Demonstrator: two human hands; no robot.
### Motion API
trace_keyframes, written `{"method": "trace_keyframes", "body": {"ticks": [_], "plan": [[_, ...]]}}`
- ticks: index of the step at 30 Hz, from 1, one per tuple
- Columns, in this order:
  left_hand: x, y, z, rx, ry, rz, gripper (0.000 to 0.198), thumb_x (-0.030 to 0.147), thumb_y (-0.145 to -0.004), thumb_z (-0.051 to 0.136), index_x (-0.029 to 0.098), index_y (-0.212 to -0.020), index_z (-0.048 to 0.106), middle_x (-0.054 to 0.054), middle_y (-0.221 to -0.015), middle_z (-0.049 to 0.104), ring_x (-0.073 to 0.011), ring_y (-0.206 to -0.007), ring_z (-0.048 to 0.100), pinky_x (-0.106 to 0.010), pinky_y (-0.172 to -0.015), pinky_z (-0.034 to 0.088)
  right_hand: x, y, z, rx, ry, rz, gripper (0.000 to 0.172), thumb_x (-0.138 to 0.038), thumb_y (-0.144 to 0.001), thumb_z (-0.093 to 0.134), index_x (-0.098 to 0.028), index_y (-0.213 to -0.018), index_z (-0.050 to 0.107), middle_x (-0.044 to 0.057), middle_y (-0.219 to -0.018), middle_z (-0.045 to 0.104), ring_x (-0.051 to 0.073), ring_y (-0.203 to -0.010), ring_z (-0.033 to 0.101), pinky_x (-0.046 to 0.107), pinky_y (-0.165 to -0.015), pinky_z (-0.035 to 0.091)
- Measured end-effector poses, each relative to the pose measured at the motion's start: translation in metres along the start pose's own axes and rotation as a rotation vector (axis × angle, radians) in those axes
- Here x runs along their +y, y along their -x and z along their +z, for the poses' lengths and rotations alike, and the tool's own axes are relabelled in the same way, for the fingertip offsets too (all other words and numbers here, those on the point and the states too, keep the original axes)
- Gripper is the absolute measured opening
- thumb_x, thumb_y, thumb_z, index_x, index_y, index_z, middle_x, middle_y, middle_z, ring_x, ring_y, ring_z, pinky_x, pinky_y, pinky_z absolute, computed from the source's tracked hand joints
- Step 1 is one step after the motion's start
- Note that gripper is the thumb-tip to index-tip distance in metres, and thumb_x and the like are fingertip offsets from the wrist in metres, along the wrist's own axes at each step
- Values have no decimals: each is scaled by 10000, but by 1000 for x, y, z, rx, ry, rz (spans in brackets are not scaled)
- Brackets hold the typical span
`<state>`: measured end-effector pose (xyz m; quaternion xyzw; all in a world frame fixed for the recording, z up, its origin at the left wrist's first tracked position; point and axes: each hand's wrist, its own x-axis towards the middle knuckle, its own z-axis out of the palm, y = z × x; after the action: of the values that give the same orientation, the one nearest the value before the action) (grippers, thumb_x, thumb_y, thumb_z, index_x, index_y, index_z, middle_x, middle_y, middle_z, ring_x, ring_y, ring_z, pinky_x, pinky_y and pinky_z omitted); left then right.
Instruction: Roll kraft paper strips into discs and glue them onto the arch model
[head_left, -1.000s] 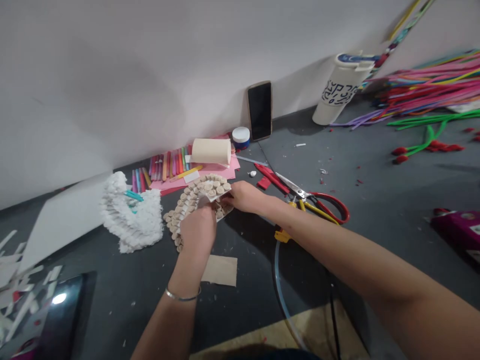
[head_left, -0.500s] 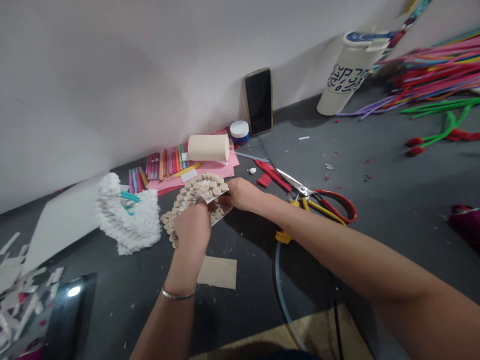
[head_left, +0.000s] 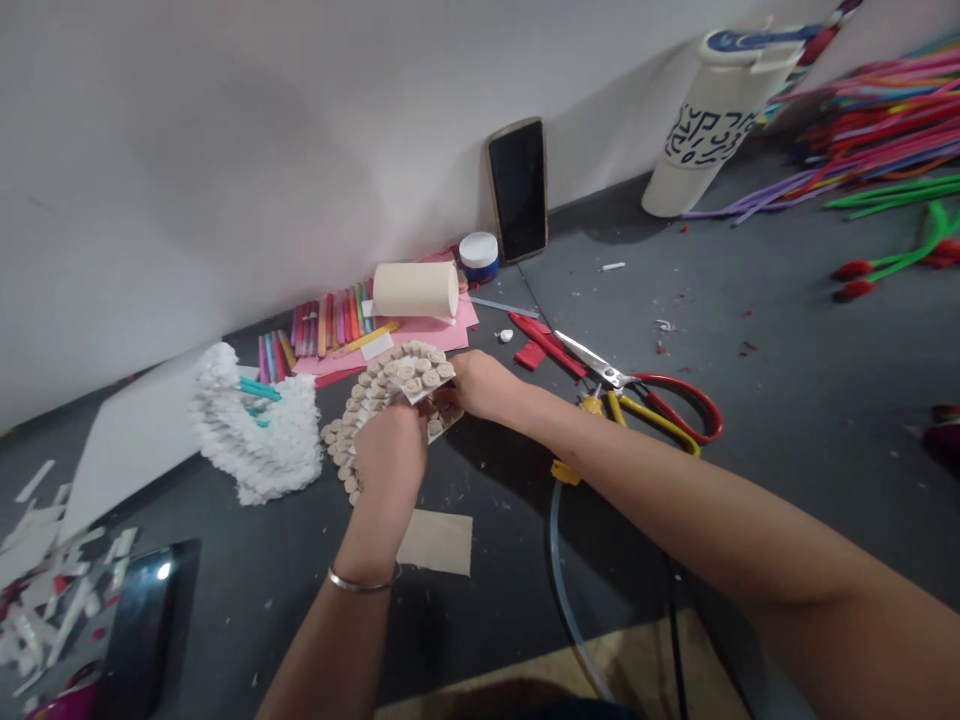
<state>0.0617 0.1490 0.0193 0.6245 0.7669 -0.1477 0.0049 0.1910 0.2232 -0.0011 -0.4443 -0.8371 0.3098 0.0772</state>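
- The rolled paper coils between my fingers are matt, slightly rough tan paper.
- My bangle is smooth, polished metal.
- The scissors have shiny metal blades and glossy red and yellow plastic handles.
- The phone has a glossy black glass face.
- The card offcut is plain matt tan.
- The pipe cleaners look soft and fuzzy.

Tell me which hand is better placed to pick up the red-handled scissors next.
Probably the right hand: the scissors lie just beyond it on its own side, while the left hand grips the beige rosette arc, with the right wrist between it and them.
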Motion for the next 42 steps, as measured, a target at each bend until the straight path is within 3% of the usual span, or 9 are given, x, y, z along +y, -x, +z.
{"method": "trace_keyframes", "body": {"ticks": [7, 14, 23, 32, 42], "plan": [[4, 0, 1, 20, 6, -7, 364, 331, -955, 411, 131, -999, 712, -173, -869, 735, -310, -793, 705, -343, -636, 465, 1, -1, 1, -14, -1, -1, 186, -173, -846, 619, -130, -983, 737, 137, -995, 747, 229, -908, 688, 242, -773, 469], [-7, 8, -7, 17, 31, 21, 395, 368, -976, 368, 168, -1143, 665, -138, -842, 743, -311, -789, 710, -343, -637, 460, 3, -1, -1, -2, 3, 18, 216, -272, -862, 653, -143, -1015, 733, 125, -1016, 745, 220, -916, 682, 240, -776, 467], [-9, 17, -10, -14, 34, 29, 381, 358, -989, 348, 222, -1153, 664, -111, -864, 746, -269, -790, 707, -316, -663, 444, 0, -2, 0, 1, 20, 41, 216, -279, -864, 657, -122, -989, 737, 131, -994, 746, 216, -903, 679, 245, -775, 459], [-7, 16, -8, -2, 37, 23, 386, 369, -974, 376, 174, -1039, 704, -136, -852, 746, -277, -774, 703, -317, -633, 428, -1, 1, -2, 13, -25, 51, 180, -237, -850, 663, -128, -975, 733, 115, -992, 743, 189, -887, 675, 220, -759, 451], [-10, 11, -9, -56, 153, 53, 389, 366, -968, 375, 234, -995, 740, -102, -873, 752, -272, -860, 697, -303, -634, 402, 4, -4, 4, 16, -41, 52, 195, -269, -840, 679, -135, -971, 730, 122, -971, 738, 202, -876, 673, 232, -746, 447]]}}
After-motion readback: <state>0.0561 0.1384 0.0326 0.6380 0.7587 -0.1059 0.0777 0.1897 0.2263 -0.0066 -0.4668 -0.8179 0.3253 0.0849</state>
